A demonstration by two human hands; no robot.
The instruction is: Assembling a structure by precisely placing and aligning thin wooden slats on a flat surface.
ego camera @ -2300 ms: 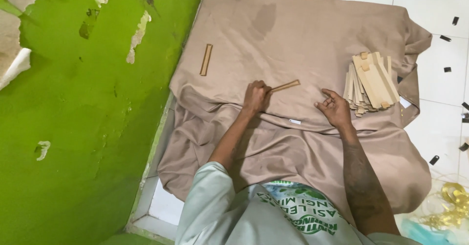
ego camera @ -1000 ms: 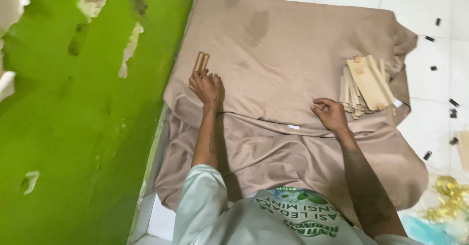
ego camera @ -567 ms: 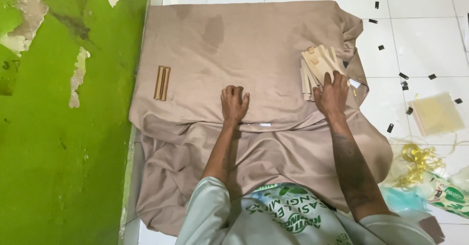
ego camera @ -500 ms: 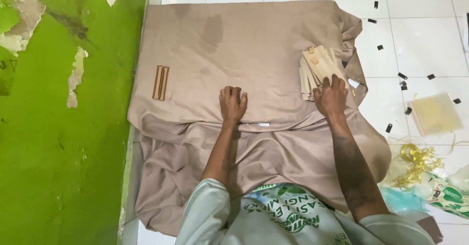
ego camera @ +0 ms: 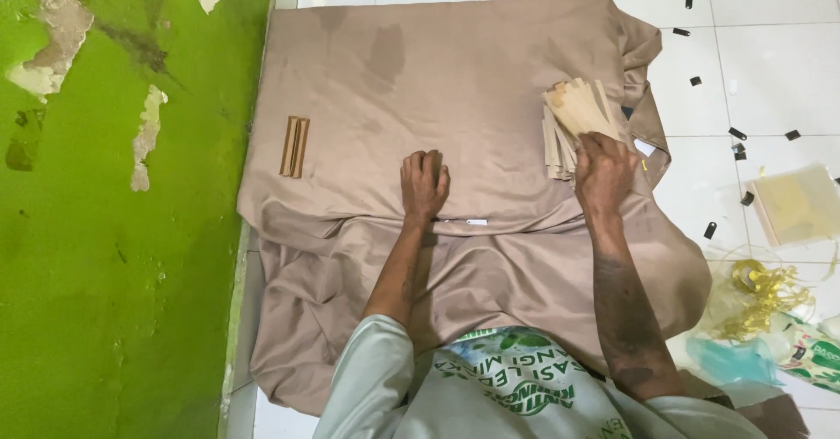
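Note:
A tan cloth (ego camera: 455, 72) is spread on the white tiled floor. My left hand (ego camera: 424, 184) rests flat on the cloth near its middle, fingers loosely curled, holding nothing. My right hand (ego camera: 602, 172) lies on the near end of a pile of pale wooden sticks (ego camera: 573, 111) at the cloth's right side, fingers over them. Two brown wooden sticks (ego camera: 294, 146) lie side by side on the cloth's left part, well clear of both hands.
A green wall with peeling paint (ego camera: 114, 229) runs along the left. On the tiles at right lie small black scraps (ego camera: 737, 133), a clear plastic packet (ego camera: 796, 205), gold ribbon (ego camera: 759, 283) and plastic wrappers (ego camera: 809, 347).
My left hand set a stick beside the one at the left, then drew back to the cloth's middle. My right hand moved onto the stick pile. The view shifted left.

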